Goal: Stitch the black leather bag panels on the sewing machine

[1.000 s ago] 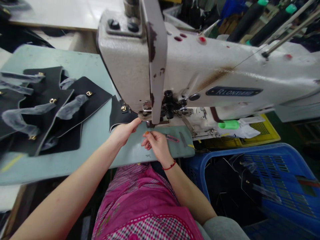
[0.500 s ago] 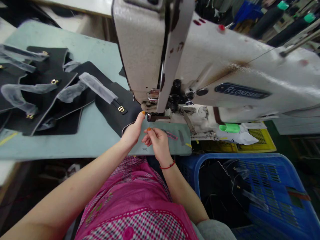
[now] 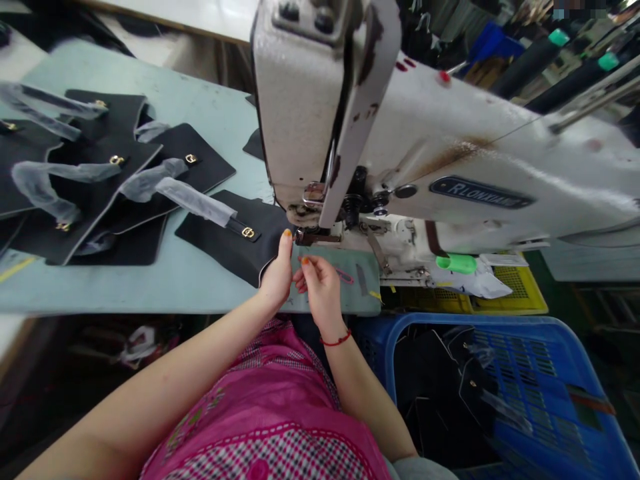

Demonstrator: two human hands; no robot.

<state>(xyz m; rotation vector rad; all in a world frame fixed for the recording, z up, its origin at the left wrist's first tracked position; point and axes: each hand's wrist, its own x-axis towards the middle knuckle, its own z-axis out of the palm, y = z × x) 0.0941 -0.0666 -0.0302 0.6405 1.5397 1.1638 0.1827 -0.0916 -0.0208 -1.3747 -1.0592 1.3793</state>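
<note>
1. The left hand (image 3: 277, 277) lies on the near right corner of a black leather panel (image 3: 235, 237), fingers flat and thumb stretched up towards the presser foot (image 3: 313, 235); it presses the panel rather than clenching it.
2. The right hand (image 3: 320, 283) sits just beside the left one, its fingertips pinched together close under the presser foot; what they pinch is too small to tell.
3. The black leather panel rests on the pale green desk (image 3: 190, 280), its right edge reaching under the head of the white sewing machine (image 3: 400, 133). A gold buckle (image 3: 247, 232) sits on it, with a strap wrapped in clear film (image 3: 195, 200) running off to the far left.
4. A pair of pink thread snips (image 3: 345, 275) lies on the desk just right of the right hand.
5. More black panels with gold fittings are stacked (image 3: 100, 180) at the left of the desk, well apart from the hands.
6. A blue plastic crate (image 3: 550, 373) stands near right, below desk level, holding dark pieces; a yellow crate (image 3: 520, 287) sits beyond it.
7. A red cord bracelet (image 3: 336, 341) circles the right wrist.
</note>
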